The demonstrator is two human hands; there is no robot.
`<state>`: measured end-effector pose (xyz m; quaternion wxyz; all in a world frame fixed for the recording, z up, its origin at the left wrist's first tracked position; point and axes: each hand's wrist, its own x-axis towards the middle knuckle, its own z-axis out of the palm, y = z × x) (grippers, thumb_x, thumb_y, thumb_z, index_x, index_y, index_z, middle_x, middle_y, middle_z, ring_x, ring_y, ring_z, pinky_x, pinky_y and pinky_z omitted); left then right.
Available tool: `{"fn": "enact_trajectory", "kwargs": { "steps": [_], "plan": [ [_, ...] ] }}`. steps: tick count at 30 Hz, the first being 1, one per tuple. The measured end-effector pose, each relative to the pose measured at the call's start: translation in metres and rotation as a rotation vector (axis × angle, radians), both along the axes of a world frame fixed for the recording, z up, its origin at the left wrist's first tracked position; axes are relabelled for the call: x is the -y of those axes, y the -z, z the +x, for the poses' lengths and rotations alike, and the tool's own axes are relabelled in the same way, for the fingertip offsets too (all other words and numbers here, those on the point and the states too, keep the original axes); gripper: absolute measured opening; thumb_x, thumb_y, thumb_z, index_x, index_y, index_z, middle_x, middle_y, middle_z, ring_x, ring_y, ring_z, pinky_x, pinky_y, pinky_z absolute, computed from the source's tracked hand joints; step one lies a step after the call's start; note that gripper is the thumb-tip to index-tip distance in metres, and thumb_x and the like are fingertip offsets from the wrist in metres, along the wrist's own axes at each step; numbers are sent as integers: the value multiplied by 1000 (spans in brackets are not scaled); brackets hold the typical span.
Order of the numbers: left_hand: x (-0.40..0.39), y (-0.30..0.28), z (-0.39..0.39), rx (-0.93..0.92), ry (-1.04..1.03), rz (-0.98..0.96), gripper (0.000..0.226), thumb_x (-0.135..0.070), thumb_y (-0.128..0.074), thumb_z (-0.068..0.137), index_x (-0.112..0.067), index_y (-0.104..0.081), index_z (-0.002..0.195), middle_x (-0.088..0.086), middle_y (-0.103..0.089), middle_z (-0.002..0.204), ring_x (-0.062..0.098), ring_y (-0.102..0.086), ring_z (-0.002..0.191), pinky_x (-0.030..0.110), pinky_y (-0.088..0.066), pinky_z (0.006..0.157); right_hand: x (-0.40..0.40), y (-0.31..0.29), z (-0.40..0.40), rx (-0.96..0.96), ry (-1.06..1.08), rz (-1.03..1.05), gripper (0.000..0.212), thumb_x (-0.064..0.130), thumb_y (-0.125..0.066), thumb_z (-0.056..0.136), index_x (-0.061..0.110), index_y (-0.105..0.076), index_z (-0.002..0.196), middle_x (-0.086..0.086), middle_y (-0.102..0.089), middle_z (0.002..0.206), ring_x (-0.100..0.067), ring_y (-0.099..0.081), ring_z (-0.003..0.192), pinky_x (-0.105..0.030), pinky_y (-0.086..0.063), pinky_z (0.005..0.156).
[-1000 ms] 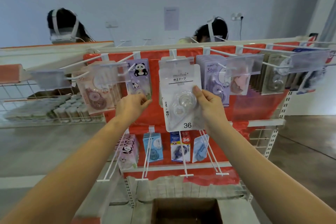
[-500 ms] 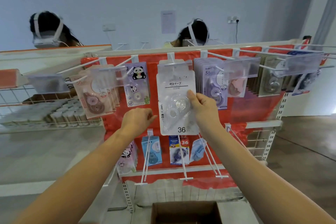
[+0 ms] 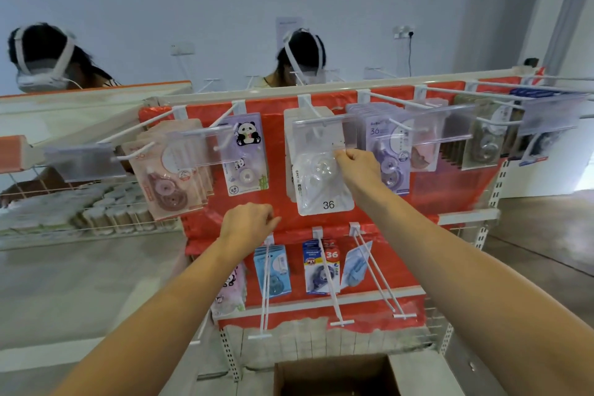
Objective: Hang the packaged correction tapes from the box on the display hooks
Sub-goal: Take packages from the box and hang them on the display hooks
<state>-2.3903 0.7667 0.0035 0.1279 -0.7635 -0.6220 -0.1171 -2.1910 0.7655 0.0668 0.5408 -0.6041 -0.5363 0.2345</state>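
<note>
The right hand (image 3: 355, 167) pinches the right edge of a clear correction tape pack (image 3: 321, 180), marked "36" at its bottom, between thumb and fingers. The pack hangs on the middle upper hook (image 3: 310, 108) of the red display panel (image 3: 427, 193), behind that hook's clear label holder (image 3: 321, 135). The left hand (image 3: 246, 223) hovers below and left of it with fingers loosely curled, holding nothing, just in front of the panel between the two hook rows.

A panda pack (image 3: 246, 154) hangs close on the left, a purple stack (image 3: 382, 145) printed "36" close on the right, so side room is tight. Bare panel shows under the clear pack, above the lower hooks. There, a blue pack (image 3: 318, 267) reads "36" and "PET". The cardboard box (image 3: 337, 376) sits open at the bottom edge of the view, below the rack.
</note>
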Motion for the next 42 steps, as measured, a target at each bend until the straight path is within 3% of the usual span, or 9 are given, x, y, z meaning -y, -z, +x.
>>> {"fn": "enact_trajectory", "kwargs": {
  "steps": [4,7,9,11,14,19,23,30,42],
  "plan": [
    [-2,2,-4,-23,15,-7,36,-47,-41,97,-20,-65,102,2,-71,95,24,-66,90,29,-44,67,-8,3,1,-30,25,-29,38,31,-53,93,14,-43,60,-1,-38,57,-15,-33,55,-28,-29,59],
    [-6,5,-5,-7,34,-35,35,-47,-42,97,-21,-65,103,3,-71,98,25,-65,93,30,-46,71,-6,8,0,-33,16,-48,46,45,-51,92,13,-43,60,-4,-43,62,-17,-40,58,-31,-35,63],
    [-8,7,-7,1,49,-59,34,-46,-42,96,-21,-64,104,3,-70,101,26,-64,96,31,-47,75,-5,17,-1,-110,43,-62,64,61,-45,88,2,-55,67,-11,-60,73,-26,-58,71,-39,-50,74],
    [-8,11,-7,2,70,-80,32,-44,-43,97,-22,-64,107,3,-69,104,27,-64,98,32,-47,75,-6,31,1,-135,83,-74,76,65,-38,86,-7,-63,82,-19,-68,87,-36,-64,87,-51,-51,86],
    [-6,15,-5,16,91,-114,29,-38,-43,97,-21,-63,109,3,-68,107,28,-63,98,32,-47,74,4,50,7,-34,123,-98,63,50,-37,92,-7,-63,85,-19,-67,86,-35,-62,85,-47,-48,89],
    [15,24,11,64,135,-129,29,-30,-43,96,-17,-63,112,10,-63,110,32,-59,99,36,-45,74,37,74,26,248,150,-218,28,19,-46,93,0,-66,95,-18,-66,103,-35,-59,100,-31,-39,76],
    [41,37,31,52,129,-168,29,-31,-41,98,-16,-60,114,10,-60,114,32,-57,102,36,-44,77,69,89,30,413,91,-262,23,17,-47,94,10,-65,104,-10,-66,111,-28,-58,103,-26,-37,77],
    [107,76,63,27,73,-257,33,-31,-37,100,-10,-59,113,15,-61,114,35,-57,105,37,-46,80,145,126,34,603,-78,-259,22,13,-43,95,4,-62,102,-18,-65,101,-34,-59,95,-31,-35,67],
    [167,167,70,-2,36,-465,34,-33,-39,97,-11,-64,108,9,-65,107,26,-61,99,36,-52,86,203,223,42,651,-221,-449,20,21,-45,96,10,-60,103,-9,-65,103,-24,-59,93,-31,-47,77]
  ]
}}
